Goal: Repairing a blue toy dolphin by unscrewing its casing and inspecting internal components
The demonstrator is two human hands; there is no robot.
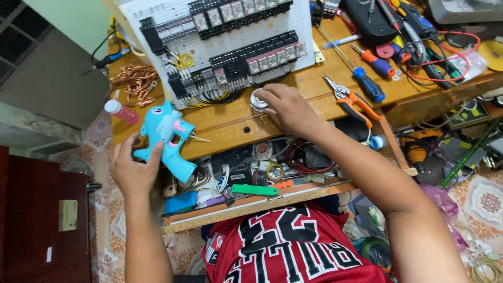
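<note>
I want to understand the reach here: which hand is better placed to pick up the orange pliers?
Probably the right hand: it rests on the white spool, close beside the orange pliers. The left hand holds the blue toy gun.

A small cream rectangular label [67, 215] sits on the dark red cabinet [31, 220] at left; a smaller white sticker [48, 254] lies below it; no screens or packages show clearly
</note>
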